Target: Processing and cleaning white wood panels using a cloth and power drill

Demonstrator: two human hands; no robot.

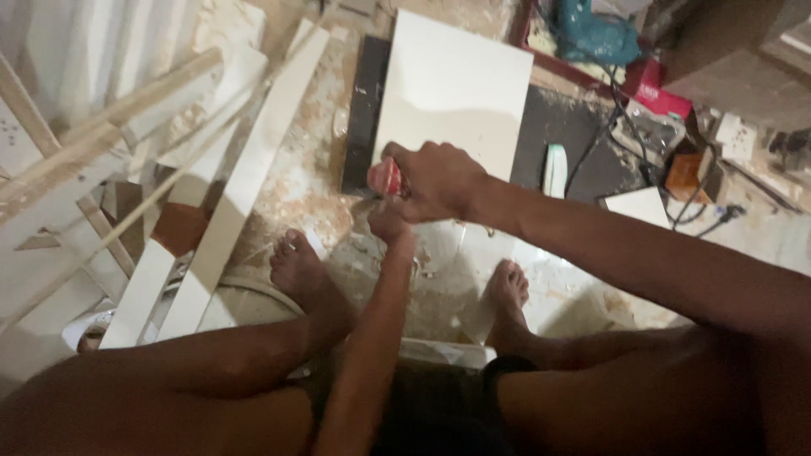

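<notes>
Right hand point(438, 180) clenched round a half-hidden red object point(387, 176); left hand point(389, 221) mostly covered beneath, grip unclear.

Your right hand point(439, 181) grips a small red and white container point(387, 177), its printed wrap showing between the fingers; its shape is mostly hidden. On the floor at upper right you have a flat red package point(655, 89) lying beside the cables, just below the teal power tool. Further right sits a small orange box point(686, 173), tilted, near a white socket block. No screens or signs show.
</notes>
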